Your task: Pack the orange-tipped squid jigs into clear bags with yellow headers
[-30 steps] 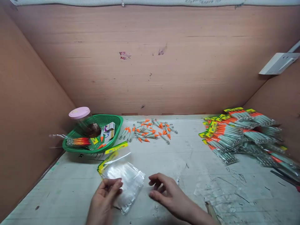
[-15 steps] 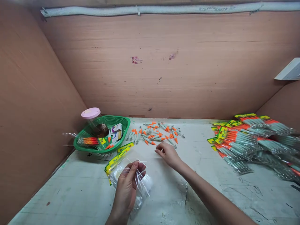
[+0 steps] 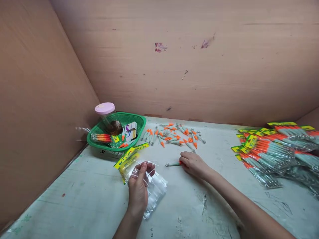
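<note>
My left hand [image 3: 138, 187] is closed around a clear plastic bag [image 3: 156, 192], thumb against fingers, near the front middle. Under and behind it lie more clear bags with yellow printed header cards [image 3: 125, 159]. My right hand [image 3: 195, 165] pinches a squid jig [image 3: 173, 164] by its orange end, just above or on the table. The jig's pale body and crown of hooks point left toward the bag. Behind the right hand is a loose pile of similar orange and pale squid jigs [image 3: 171, 137].
A green basket [image 3: 99, 146] at the left holds a jar with a pink lid [image 3: 105, 108], a small box [image 3: 131, 131] and a pack of red lures [image 3: 101, 137]. Filled, yellow-carded lure packs [image 3: 271, 152] are heaped at the right. Wooden panels [image 3: 174, 83] wall the white table.
My right hand was near the pile with no jig plainly visible; now it grips a squid jig. My left hand keeps the bag. The view has shifted, with the scene lying further right.
</note>
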The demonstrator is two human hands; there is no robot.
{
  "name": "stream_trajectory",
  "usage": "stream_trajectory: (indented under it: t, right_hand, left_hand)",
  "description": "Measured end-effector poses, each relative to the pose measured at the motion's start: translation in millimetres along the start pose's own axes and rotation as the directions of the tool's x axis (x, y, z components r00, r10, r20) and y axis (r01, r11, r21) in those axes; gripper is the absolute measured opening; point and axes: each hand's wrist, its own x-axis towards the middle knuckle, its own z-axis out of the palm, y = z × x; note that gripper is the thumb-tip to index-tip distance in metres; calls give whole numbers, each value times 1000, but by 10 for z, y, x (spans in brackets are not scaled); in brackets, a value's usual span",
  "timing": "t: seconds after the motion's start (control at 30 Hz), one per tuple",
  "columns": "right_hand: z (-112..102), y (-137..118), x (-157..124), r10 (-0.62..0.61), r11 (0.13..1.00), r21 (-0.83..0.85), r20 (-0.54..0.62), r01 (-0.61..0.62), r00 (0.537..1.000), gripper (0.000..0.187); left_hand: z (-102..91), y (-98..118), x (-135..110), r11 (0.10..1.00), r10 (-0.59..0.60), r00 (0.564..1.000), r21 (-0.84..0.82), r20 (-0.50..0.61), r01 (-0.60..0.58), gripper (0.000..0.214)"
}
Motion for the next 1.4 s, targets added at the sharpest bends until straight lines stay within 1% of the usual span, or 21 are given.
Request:
stream_trajectory:
  t: [0.07,0.13,0.2,0.27,0.37,0.47,0.57,0.73,0.83,0.93,0.97,1.0,1.03,1.07,1.1,1.13,1.17,1.2,1.27,1.33,1.4]
  right_hand:
    - [-25,17,-159,-43,999,11,-3,43,999,17]
    - [-8,-47,-283,-33,999,28,-45,34,998,21]
    - [42,-187,-388,23,998,57,-116,-16,993,22]
    - [111,-376,-484,102,991,106,-186,-83,977,21]
    - [226,-646,-583,201,971,178,-246,-159,948,9]
    - [332,-789,-577,257,957,207,-282,-203,924,17]
    - [414,-818,-479,288,947,234,-309,-221,906,17]
    - [469,-804,-334,295,924,339,-329,-179,897,7]
    - [414,-796,-378,332,878,452,-338,-158,881,4]
    - [259,-823,-527,376,807,574,-319,-138,870,6]
    - [191,-848,-590,404,742,659,-298,-120,865,8]
    - [118,-881,-655,439,629,773,-262,-86,859,11]
    - [46,-922,-720,476,460,887,-210,-38,854,14]
    - [-22,-967,-780,504,251,968,-148,20,851,18]
    - [-83,-1014,-835,513,36,996,-87,80,854,21]
    - [-136,-1060,-883,504,-141,982,-40,128,863,25]
    - [-180,-1101,-924,491,-256,954,-10,156,871,26]
    - [-215,-1138,-956,477,-336,926,9,172,879,27]
    - [-267,-1190,-997,458,-440,878,40,188,888,27]
    - [-306,-1219,-1010,452,-502,844,68,190,889,27]
    - [-337,-1232,-1004,450,-537,823,95,184,888,27]
  left_hand:
    - [1,-12,-29,1000,-10,1000,5,1,10,30]
    - [-8,-7,-49,1000,-5,1000,15,2,5,29]
    - [-23,14,-50,999,20,1000,31,-4,-20,27]
    - [-35,38,-37,998,47,999,46,-14,-46,24]
    - [-41,48,-15,997,49,999,59,-21,-48,23]
    - [-38,29,-12,997,32,999,66,-17,-30,23]
    - [-40,11,-21,997,22,1000,71,-18,-21,24]
    - [-58,1,9,997,25,1000,71,-6,-24,24]
    - [-66,5,41,998,27,1000,65,-8,-26,23]
    - [-68,9,43,998,11,1000,64,-8,-11,23]
    - [-68,7,36,998,0,1000,65,-8,1,23]
    - [-67,4,27,998,-13,1000,66,-9,14,23]
    - [-64,-2,17,997,-28,1000,69,-9,29,24]
    - [-61,-9,8,997,-40,999,70,-9,41,24]
    - [-58,-16,1,996,-50,999,72,-10,50,24]
    - [-54,-23,-4,996,-58,998,74,-10,59,25]
    - [-50,-29,-6,995,-65,998,75,-11,66,25]
    - [-46,-34,-7,995,-71,997,75,-12,72,25]
    - [-42,-40,-5,994,-81,997,73,-10,81,25]
    - [-40,-42,-4,994,-83,997,75,-8,83,25]
    - [-40,-43,-8,993,-86,996,80,-7,86,25]
